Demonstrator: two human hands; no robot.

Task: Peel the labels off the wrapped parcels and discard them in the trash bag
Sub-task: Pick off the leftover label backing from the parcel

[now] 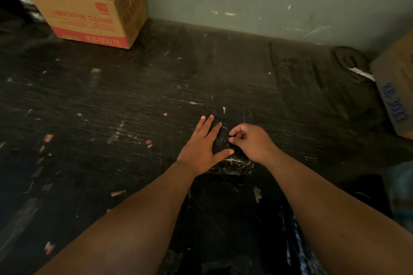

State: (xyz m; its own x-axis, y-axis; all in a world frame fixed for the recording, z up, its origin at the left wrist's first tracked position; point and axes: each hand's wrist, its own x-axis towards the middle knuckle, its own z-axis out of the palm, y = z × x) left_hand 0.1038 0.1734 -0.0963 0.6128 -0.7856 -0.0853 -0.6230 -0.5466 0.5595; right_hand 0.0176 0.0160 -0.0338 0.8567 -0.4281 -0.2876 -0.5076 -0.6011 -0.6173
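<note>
Now, left hand [202,148] fingers [206,126] flat, pressing black-wrapped parcel [234,163], right hand [251,142] fingers [234,133] curled, picking at wrap.

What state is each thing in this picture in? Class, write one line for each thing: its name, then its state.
Left hand: flat, fingers straight, pressing on the parcel.
Right hand: fingers curled, picking at the parcel's wrap; a label cannot be made out.
Black wrapped parcel: lying on the table, held down.
Printed cardboard box: upright, open at the top.
Second cardboard box: at the right edge, partly out of view.
Dark table: scratched, littered with small scraps.
</note>
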